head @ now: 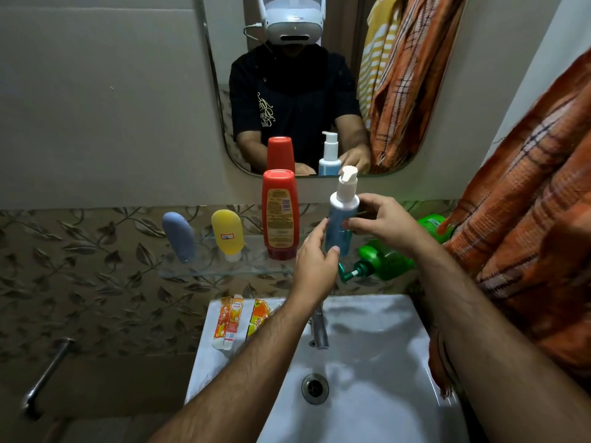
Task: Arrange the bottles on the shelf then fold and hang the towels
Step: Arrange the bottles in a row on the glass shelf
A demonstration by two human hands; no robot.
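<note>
As held — pump bottle [342,215] seemingly upright

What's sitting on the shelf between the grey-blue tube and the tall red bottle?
In the head view, a yellow tube stands cap-down on the glass shelf, between the grey-blue tube and the red bottle.

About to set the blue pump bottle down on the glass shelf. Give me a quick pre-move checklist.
1. Blue pump bottle upright: ok.
2. Grip: right hand and left hand both hold it: ok.
3. Free shelf spot right of the red bottle: cannot tell, hands hide it.
4. Green pump bottle standing: not ok, lying on its side.
5. Orange towel clear of shelf: not ok, drapes over its right end.
</note>
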